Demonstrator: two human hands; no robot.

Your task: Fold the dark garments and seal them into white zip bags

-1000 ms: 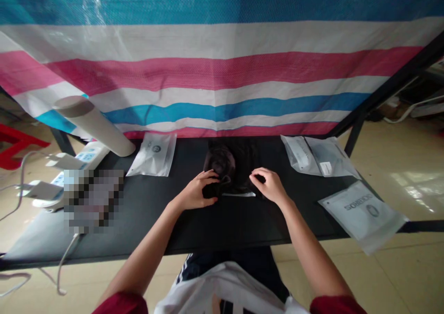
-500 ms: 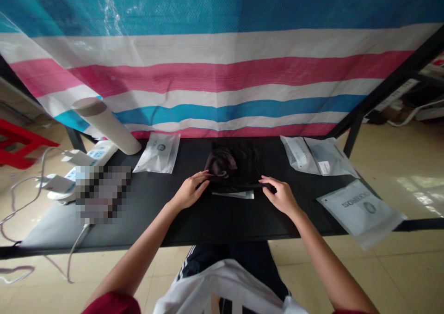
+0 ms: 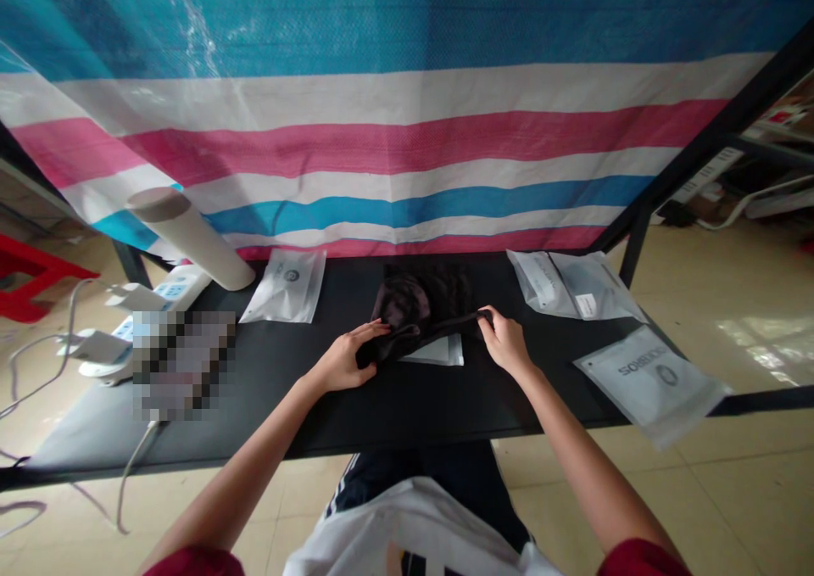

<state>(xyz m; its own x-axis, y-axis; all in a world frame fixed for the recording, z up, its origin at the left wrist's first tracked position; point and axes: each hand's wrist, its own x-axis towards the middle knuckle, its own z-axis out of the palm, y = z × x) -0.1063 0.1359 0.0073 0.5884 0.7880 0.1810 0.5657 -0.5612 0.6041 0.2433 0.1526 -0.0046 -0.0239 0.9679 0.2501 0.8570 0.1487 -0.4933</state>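
A dark, crumpled cloth (image 3: 413,304) lies at the middle back of the black table (image 3: 407,398). My left hand (image 3: 347,360) rests on the cloth's lower left end, fingers curled around it. My right hand (image 3: 505,338) pinches the cloth's right edge and lifts it a little off the table. Under the cloth lies a small clear plastic bag (image 3: 442,351), partly covered.
A printed plastic bag (image 3: 286,286) lies back left beside a cardboard tube (image 3: 191,237). White power strips and chargers (image 3: 127,321) sit at the far left. More plastic bags (image 3: 576,283) lie back right, and one (image 3: 652,381) overhangs the right edge. A striped tarp (image 3: 394,135) hangs behind.
My right hand has moved from the table up onto the cloth's right edge and raised it. More of the clear bag beneath now shows. The left hand has stayed on the cloth's left end.
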